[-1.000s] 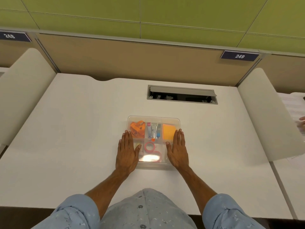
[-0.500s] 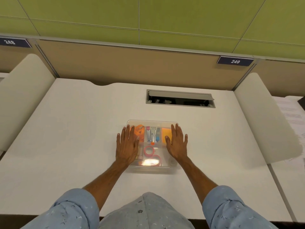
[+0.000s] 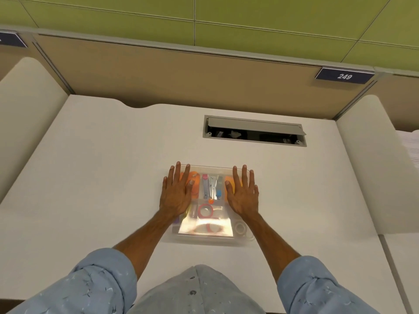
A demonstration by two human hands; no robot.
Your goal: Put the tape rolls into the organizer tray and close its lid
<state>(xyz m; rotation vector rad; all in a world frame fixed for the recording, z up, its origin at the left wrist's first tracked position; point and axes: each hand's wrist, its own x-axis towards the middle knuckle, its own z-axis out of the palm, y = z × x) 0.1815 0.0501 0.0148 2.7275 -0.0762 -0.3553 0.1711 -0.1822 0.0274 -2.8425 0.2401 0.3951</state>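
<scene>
A clear plastic organizer tray [image 3: 205, 240] lies on the white desk in front of me, with its transparent lid [image 3: 205, 227] down on top. Through the lid I see a red tape roll [image 3: 205, 211], a second red roll [image 3: 213, 227] under a glare patch, and a clear tape roll [image 3: 239, 227] at the right. My left hand [image 3: 175, 194] lies flat, fingers spread, on the lid's far left part. My right hand [image 3: 243, 193] lies flat on its far right part. Neither hand holds anything.
Orange items [image 3: 194, 181], a stapler [image 3: 212, 186] and small coloured tools fill the tray's far compartments. A cable hatch [image 3: 255, 131] is sunk in the desk beyond the tray. Cream dividers [image 3: 371, 159] flank the desk. Papers [image 3: 411, 146] lie at the far right.
Both hands have slid from beside the tray's near half onto the lid and forward toward its far edge, staying flat with fingers spread.
</scene>
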